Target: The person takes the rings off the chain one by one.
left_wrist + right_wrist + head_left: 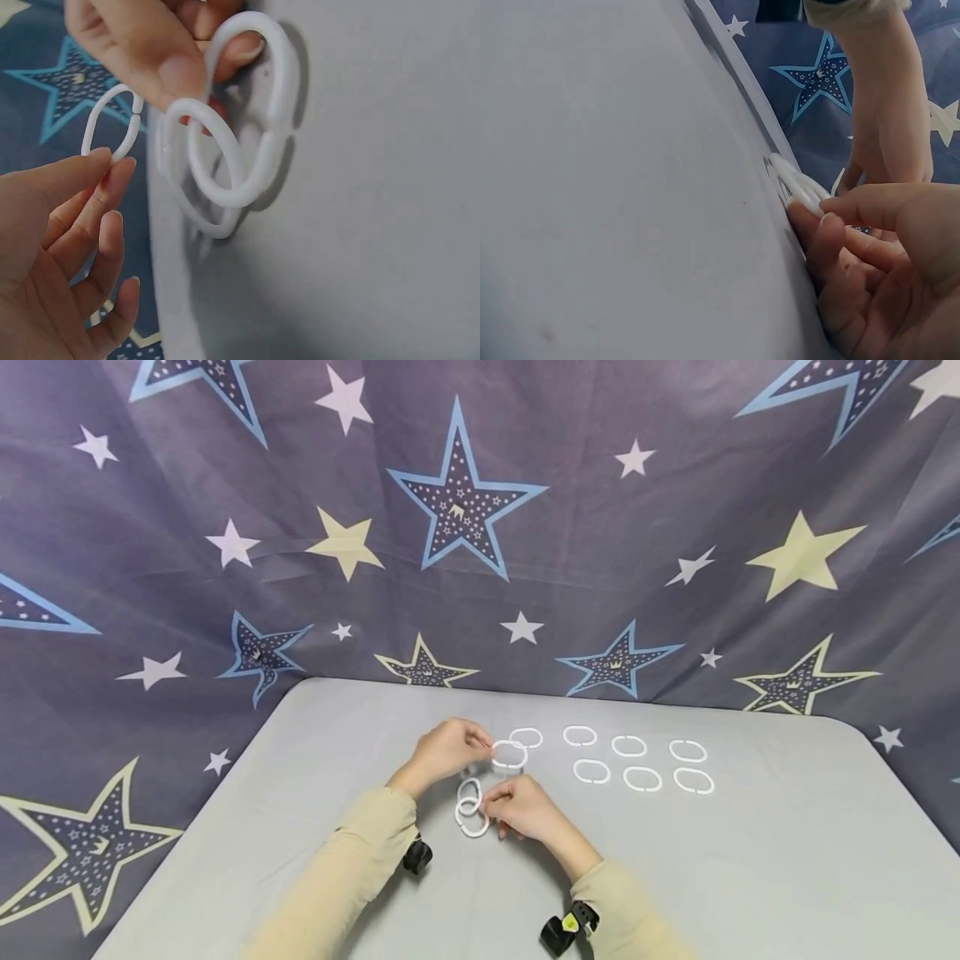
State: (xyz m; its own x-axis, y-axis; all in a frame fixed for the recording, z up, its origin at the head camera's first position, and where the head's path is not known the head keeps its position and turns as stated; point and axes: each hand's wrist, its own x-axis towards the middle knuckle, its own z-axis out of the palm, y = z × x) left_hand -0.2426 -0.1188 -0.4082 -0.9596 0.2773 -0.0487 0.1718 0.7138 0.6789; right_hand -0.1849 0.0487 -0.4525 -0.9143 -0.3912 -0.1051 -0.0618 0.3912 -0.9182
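Observation:
In the head view my left hand [450, 749] pinches a white oval plastic link [510, 767] between thumb and fingertips, above the table. Lower and to the right, my right hand [525, 808] pinches one of two joined white links [474, 835]; the other link [461, 789] hangs through it. From the left wrist view, a small split shows in the side of the single link [91, 124], and it is apart from the joined pair [281, 82]. The right wrist view catches the pair [802, 184] edge-on at the right fingertips, with the left hand partly hidden behind.
Several loose white oval links lie in two rough rows on the grey table [787, 827], right of the hands; one of these is the link [642, 789] in the front row. A star-patterned cloth [570, 568] hangs behind the table's far edge.

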